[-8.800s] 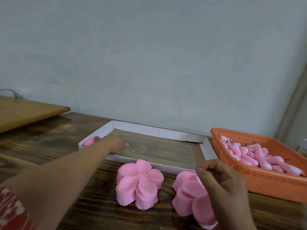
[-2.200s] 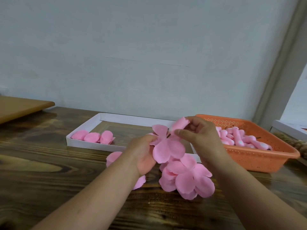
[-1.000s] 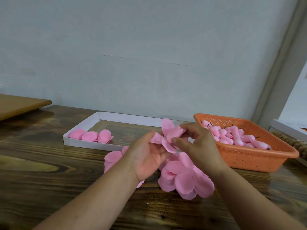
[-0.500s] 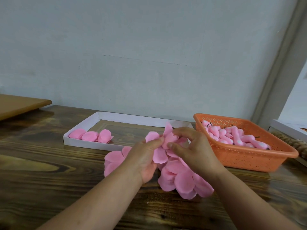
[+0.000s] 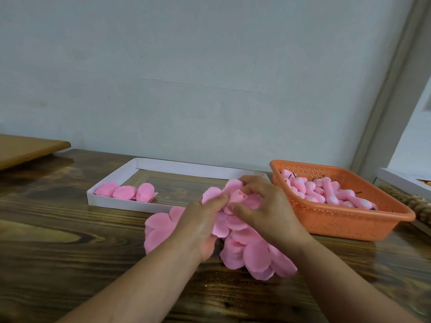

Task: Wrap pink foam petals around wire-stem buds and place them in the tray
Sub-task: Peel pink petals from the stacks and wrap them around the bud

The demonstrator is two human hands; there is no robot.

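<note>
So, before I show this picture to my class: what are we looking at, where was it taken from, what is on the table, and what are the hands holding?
There is no machine here. A person wears a camera on the head, so you look forward and down at their own two hands over a dark wooden table.

The left hand and the right hand together pinch a pink foam flower piece, folding its petals around a bud.

Below the hands lie two stacks of loose pink petals. Behind, a shallow white tray holds three finished wrapped buds at its left end. To the right, an orange basket is full of unwrapped pink buds on dark wire stems.
</note>
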